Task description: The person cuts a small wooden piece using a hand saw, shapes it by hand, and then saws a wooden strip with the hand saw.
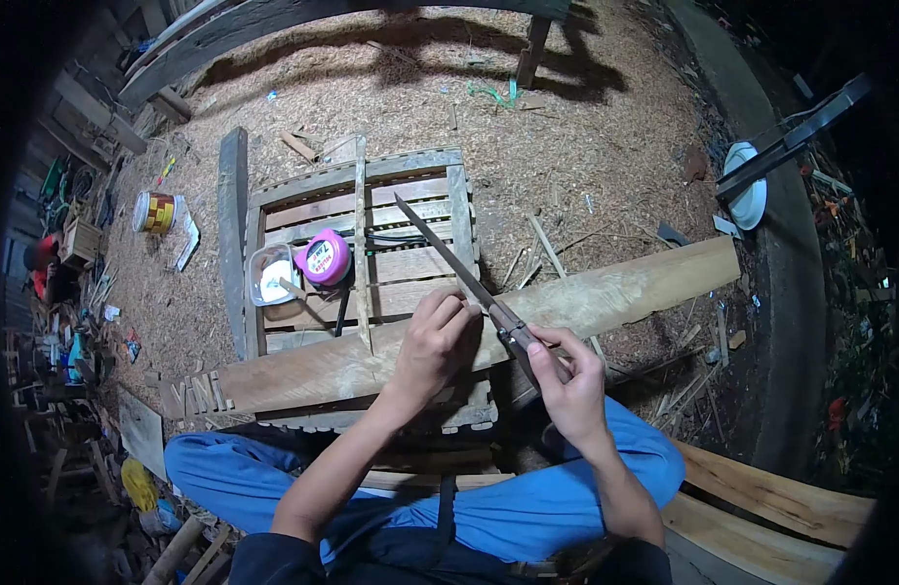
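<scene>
My right hand (pixel 571 385) is wrapped round the handle of a long dark knife (pixel 445 249), whose blade points up and to the left. Close to the knife's lower part, my left hand (pixel 435 341) has its fingers pinched together; what is between them is too small to name. Both hands are over a long wooden plank (pixel 615 297) that lies across a slatted wooden pallet (pixel 454 185). A pink tape measure (pixel 323 257) rests on the pallet beside a clear plastic container (pixel 272 275) with something white in it. A thin wooden strip (pixel 362 224) stretches over the slats to the plank.
Wood shavings cover the ground (pixel 410 97). A yellow and red tub (pixel 155 213) is at the left, near a dark board (pixel 232 224). A bench (pixel 323 34) crosses the top. Light planks (pixel 771 487) lie at the lower right.
</scene>
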A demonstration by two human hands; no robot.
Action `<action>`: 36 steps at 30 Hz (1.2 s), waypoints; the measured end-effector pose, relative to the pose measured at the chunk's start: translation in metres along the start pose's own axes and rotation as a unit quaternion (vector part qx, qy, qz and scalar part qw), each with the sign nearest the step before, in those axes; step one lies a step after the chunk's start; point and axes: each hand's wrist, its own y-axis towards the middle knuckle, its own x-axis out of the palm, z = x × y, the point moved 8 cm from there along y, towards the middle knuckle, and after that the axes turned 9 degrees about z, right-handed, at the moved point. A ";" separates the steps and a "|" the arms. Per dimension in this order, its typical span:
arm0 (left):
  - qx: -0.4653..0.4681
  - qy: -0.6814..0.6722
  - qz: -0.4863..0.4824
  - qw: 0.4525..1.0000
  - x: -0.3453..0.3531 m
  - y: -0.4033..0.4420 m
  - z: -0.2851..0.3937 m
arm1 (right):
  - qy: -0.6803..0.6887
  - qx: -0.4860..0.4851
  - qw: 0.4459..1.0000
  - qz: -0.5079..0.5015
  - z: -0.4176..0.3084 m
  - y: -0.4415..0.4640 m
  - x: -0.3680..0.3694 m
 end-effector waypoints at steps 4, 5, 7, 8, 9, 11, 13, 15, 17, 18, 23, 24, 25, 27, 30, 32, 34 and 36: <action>0.006 0.003 0.002 1.000 -0.001 0.000 0.001 | -0.015 0.027 0.999 -0.031 0.003 0.000 0.003; 0.010 0.005 0.004 1.000 -0.002 0.001 0.002 | -0.015 0.026 0.999 -0.032 0.003 0.000 0.003; 0.010 0.013 0.011 1.000 -0.003 0.004 0.003 | -0.008 0.019 0.999 -0.040 0.000 0.002 0.007; 0.012 0.020 0.016 1.000 -0.003 0.004 0.004 | -0.001 0.013 0.999 -0.046 -0.002 0.001 0.008; 0.013 0.019 0.012 1.000 -0.002 0.005 0.005 | 0.001 0.015 0.999 -0.043 -0.001 0.000 0.007; -0.022 0.014 -0.004 1.000 0.000 0.009 0.002 | -0.024 -0.008 0.999 -0.046 -0.003 -0.002 0.008; -0.015 0.016 0.008 1.000 0.000 0.012 0.003 | -0.005 -0.011 0.999 -0.040 0.000 -0.004 0.005; -0.013 0.020 0.016 1.000 -0.002 0.009 0.001 | -0.005 -0.017 0.999 -0.029 -0.004 -0.010 -0.005; -0.027 0.033 -0.015 0.999 0.003 0.006 -0.003 | -0.032 0.035 0.998 -0.036 0.003 -0.024 -0.026; -0.028 0.035 -0.014 0.999 0.004 0.004 -0.004 | -0.025 0.041 0.998 -0.032 0.005 -0.026 -0.034; -0.030 -0.036 0.033 0.998 0.003 -0.001 -0.005 | 0.001 -0.002 1.000 0.015 0.005 -0.023 -0.047; -0.031 -0.036 0.032 0.998 0.004 -0.003 -0.006 | 0.008 -0.007 1.000 0.020 -0.002 -0.019 -0.047; -0.019 -0.018 0.029 0.999 0.004 -0.003 -0.006 | 0.015 -0.013 0.999 0.026 -0.007 -0.014 -0.047; -0.002 -0.001 0.024 1.000 0.002 -0.002 -0.003 | 0.016 -0.019 0.999 0.032 -0.008 -0.009 -0.041; 0.010 0.015 0.048 0.999 -0.001 -0.001 0.002 | 0.008 -0.020 0.999 0.033 -0.001 -0.004 -0.037; -0.006 0.006 0.046 0.999 0.002 -0.004 -0.004 | 0.007 0.007 1.000 0.009 0.006 -0.004 -0.030; -0.004 0.013 0.042 0.999 0.003 -0.006 -0.004 | 0.008 0.000 1.000 0.013 0.008 -0.004 -0.024; -0.001 0.021 0.039 0.999 0.003 -0.005 -0.003 | -0.003 -0.003 1.000 0.003 0.007 -0.004 -0.020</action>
